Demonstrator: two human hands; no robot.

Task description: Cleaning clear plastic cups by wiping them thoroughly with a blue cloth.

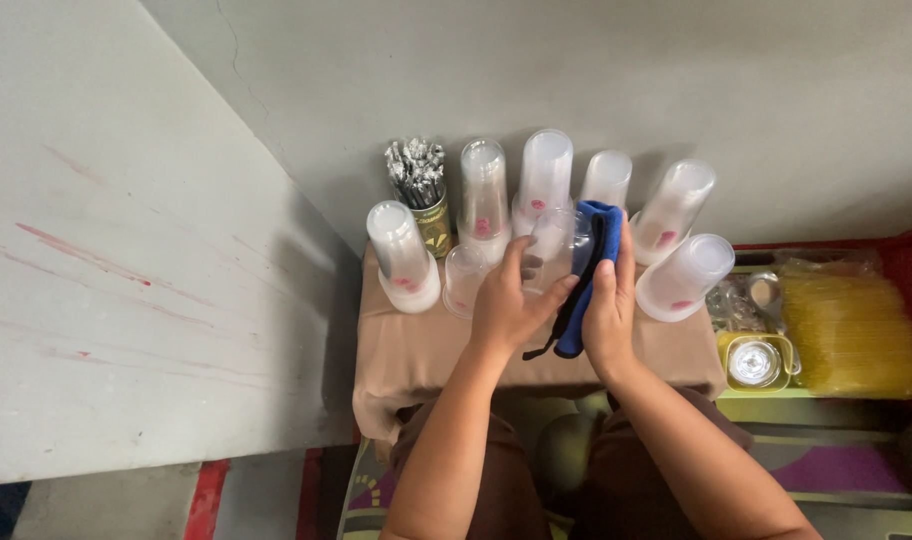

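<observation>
The grey wall point(576, 70) rises behind the small table point(416, 360), which has a beige cloth over it and stands in a corner. Beside the right edge of the table there is a stack of yellow bags point(854, 325), and between it and the table a yellow tray point(728, 345) carries a round metal lid point(756, 362). Along the far edge of the table stand several stacks of clear plastic cups point(544, 180), upside down, most with a pink mark; one stack point(404, 258) is near the far left corner and another stack point(684, 277) leans by the right edge. A tin point(434, 222) full of wrapped straws point(416, 168) stands at the far edge, between the left stack and the next one. In the middle of the table, above its surface, the left hand point(506, 305) is closed around one clear cup point(554, 245), with the fingers wrapped on its side. The right hand point(608, 315) is just beside it, and its fingers press a blue cloth point(588, 275) against the cup. The cloth covers the right side of the cup and its dark strap hangs down between the two hands. One more single cup point(464, 282) stands just left of the left hand.
</observation>
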